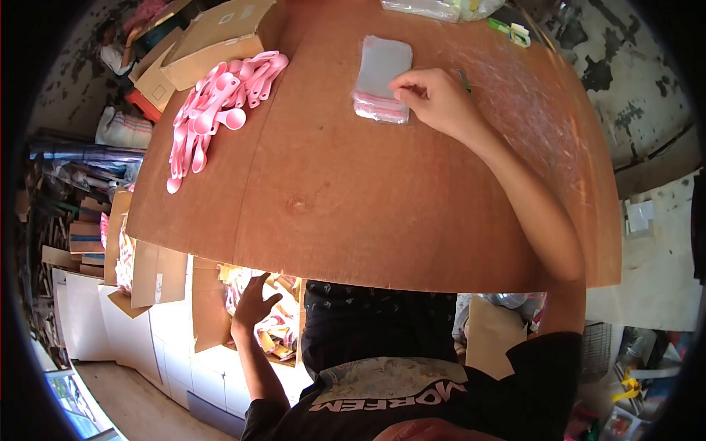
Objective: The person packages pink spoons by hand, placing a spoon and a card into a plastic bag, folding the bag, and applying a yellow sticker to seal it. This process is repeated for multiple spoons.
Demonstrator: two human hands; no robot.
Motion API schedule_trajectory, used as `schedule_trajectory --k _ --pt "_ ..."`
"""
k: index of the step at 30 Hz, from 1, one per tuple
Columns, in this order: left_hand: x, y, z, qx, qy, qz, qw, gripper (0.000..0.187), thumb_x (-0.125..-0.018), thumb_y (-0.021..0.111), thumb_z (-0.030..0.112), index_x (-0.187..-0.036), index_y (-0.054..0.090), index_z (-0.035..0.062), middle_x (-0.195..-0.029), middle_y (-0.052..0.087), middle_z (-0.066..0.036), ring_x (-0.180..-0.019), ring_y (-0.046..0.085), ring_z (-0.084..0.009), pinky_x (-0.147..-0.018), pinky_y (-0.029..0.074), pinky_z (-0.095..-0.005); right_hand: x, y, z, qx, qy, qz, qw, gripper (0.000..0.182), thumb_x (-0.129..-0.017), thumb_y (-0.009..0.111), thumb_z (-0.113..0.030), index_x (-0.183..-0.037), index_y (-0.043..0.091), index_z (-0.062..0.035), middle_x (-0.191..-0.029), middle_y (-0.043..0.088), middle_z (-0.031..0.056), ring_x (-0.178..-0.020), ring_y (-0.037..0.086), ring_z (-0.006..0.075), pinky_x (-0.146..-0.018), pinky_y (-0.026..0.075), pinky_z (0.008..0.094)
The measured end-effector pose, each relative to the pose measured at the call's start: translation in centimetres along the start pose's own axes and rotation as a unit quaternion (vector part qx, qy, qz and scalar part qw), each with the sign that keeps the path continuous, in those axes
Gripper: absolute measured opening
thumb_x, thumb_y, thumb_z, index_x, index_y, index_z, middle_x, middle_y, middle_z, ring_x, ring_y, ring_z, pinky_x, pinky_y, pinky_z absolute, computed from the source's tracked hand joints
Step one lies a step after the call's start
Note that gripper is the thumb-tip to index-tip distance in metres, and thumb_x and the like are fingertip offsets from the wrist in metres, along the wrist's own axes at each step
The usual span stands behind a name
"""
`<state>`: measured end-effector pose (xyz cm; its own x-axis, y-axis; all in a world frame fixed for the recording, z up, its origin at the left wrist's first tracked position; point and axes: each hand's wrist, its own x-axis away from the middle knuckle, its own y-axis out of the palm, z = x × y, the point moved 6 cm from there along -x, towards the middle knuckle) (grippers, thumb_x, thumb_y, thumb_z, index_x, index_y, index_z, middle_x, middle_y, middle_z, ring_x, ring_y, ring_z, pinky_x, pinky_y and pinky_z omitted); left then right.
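Note:
A stack of clear plastic bags [385,70] with pinkish edges lies on the brown wooden table [309,198]. My right hand [434,95] is at the right side of the stack, its thumb and index finger bent together at the edge; whether a bag is between them is too small to tell. Below the table's front edge, my left hand [255,303] hangs over an open cardboard box [212,305] of packaged items, its fingers apart and holding nothing. A pile of pink plastic spoons [213,103] rests on the table's left side.
Behind the spoons stands a cardboard box [220,44]. A green and white tape dispenser [512,33] and plastic packs [426,7] lie at the table's far edge. Clear plastic film [522,110] covers the right side. Another open box [158,272] stands at the lower left.

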<state>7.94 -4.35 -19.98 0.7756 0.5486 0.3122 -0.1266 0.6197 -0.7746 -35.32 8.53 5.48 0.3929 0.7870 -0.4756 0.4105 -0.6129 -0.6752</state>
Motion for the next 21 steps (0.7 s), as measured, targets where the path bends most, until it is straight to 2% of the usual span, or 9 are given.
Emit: schedule_trajectory --k 3,5,7,11,14,15,16,19,21 --pt "1.1 -2.1 8.8 0.166 0.059 -0.107 0.979 0.036 -0.088 0.062 0.01 -0.122 0.053 0.0012 -0.108 0.064 -0.017 -0.099 0.063 -0.0281 -0.081 0.05 -0.034 -2.3 1.7 0.7 0.108 0.025 -0.047 0.993 0.013 -0.076 0.066 -0.016 -0.082 0.072 -0.0048 -0.074 0.069 0.0126 -0.069 0.067 0.0254 -0.064 0.052 0.0344" --pt "2.2 -2.9 12.9 0.216 0.304 -0.119 0.92 0.031 -0.089 0.061 0.009 -0.118 0.055 -0.0007 -0.107 0.064 -0.016 -0.094 0.064 -0.0295 -0.079 0.052 -0.0349 -3.0 2.7 1.5 0.186 0.089 -0.116 0.972 0.017 -0.078 0.069 -0.019 -0.085 0.072 -0.0042 -0.078 0.07 0.0106 -0.065 0.066 0.0229 -0.06 0.05 0.0355" --pt "4.2 -6.0 18.8 0.207 0.322 -0.228 0.895 0.031 -0.088 0.063 0.008 -0.117 0.057 0.0005 -0.106 0.065 -0.014 -0.094 0.065 -0.0276 -0.079 0.052 -0.035 -3.4 2.9 2.0 0.174 0.08 -0.101 0.976 0.016 -0.078 0.069 -0.019 -0.084 0.072 -0.0041 -0.078 0.07 0.0113 -0.066 0.066 0.0237 -0.061 0.05 0.0362" --pt "5.2 -9.9 24.0 0.223 0.437 -0.22 0.843 0.029 -0.086 0.065 0.009 -0.114 0.06 0.0015 -0.104 0.066 -0.013 -0.093 0.065 -0.0265 -0.077 0.052 -0.0347 -2.6 2.0 1.3 0.169 0.049 -0.042 0.983 0.014 -0.079 0.067 -0.016 -0.083 0.071 -0.0036 -0.08 0.068 0.0135 -0.068 0.065 0.0247 -0.061 0.049 0.0361" --pt "2.9 -12.4 25.7 0.243 0.431 -0.058 0.867 0.027 -0.084 0.068 0.009 -0.11 0.064 0.0029 -0.102 0.067 -0.015 -0.091 0.066 -0.0269 -0.073 0.053 -0.0321 -0.3 1.0 -1.7 0.148 -0.049 -0.008 0.988 0.011 -0.08 0.067 -0.014 -0.083 0.07 -0.0035 -0.078 0.066 0.0132 -0.068 0.064 0.0252 -0.06 0.048 0.0353" --pt "1.9 -12.7 25.7 0.184 0.346 0.014 0.92 0.03 -0.082 0.068 0.006 -0.112 0.063 0.0037 -0.104 0.066 -0.016 -0.092 0.066 -0.0293 -0.075 0.052 -0.0328 0.9 1.1 -3.3 0.117 -0.062 -0.048 0.99 0.01 -0.08 0.067 -0.012 -0.082 0.07 -0.0035 -0.077 0.065 0.0126 -0.066 0.063 0.025 -0.059 0.047 0.0347" --pt "1.1 -12.9 26.5 0.178 0.32 0.144 0.919 0.035 -0.08 0.068 0.003 -0.114 0.061 0.0054 -0.106 0.065 -0.015 -0.102 0.063 -0.0315 -0.09 0.048 -0.0395 2.3 1.0 -5.3 0.087 -0.076 -0.087 0.99 0.009 -0.079 0.067 -0.011 -0.082 0.07 -0.0035 -0.076 0.064 0.0121 -0.064 0.062 0.0247 -0.058 0.047 0.0342" --pt "-0.1 -12.9 29.0 0.077 0.354 0.252 0.897 0.041 -0.077 0.069 0.001 -0.116 0.061 0.0084 -0.111 0.064 -0.013 -0.114 0.057 -0.0328 -0.106 0.033 -0.05 6.5 0.9 -11.1 -0.013 -0.086 -0.213 0.973 0.008 -0.079 0.07 -0.011 -0.082 0.07 -0.0035 -0.073 0.062 0.0076 -0.059 0.059 0.0197 -0.054 0.045 0.0299" --pt "-0.5 -12.2 29.3 0.116 0.389 0.206 0.89 0.034 -0.073 0.072 0.001 -0.106 0.065 0.0101 -0.115 0.063 -0.012 -0.122 0.052 -0.0324 -0.111 0.02 -0.0558 8.5 0.1 -12.8 -0.102 -0.089 -0.224 0.965 0.009 -0.079 0.071 -0.011 -0.083 0.071 -0.0037 -0.074 0.063 0.0052 -0.057 0.056 0.0147 -0.053 0.043 0.0274"
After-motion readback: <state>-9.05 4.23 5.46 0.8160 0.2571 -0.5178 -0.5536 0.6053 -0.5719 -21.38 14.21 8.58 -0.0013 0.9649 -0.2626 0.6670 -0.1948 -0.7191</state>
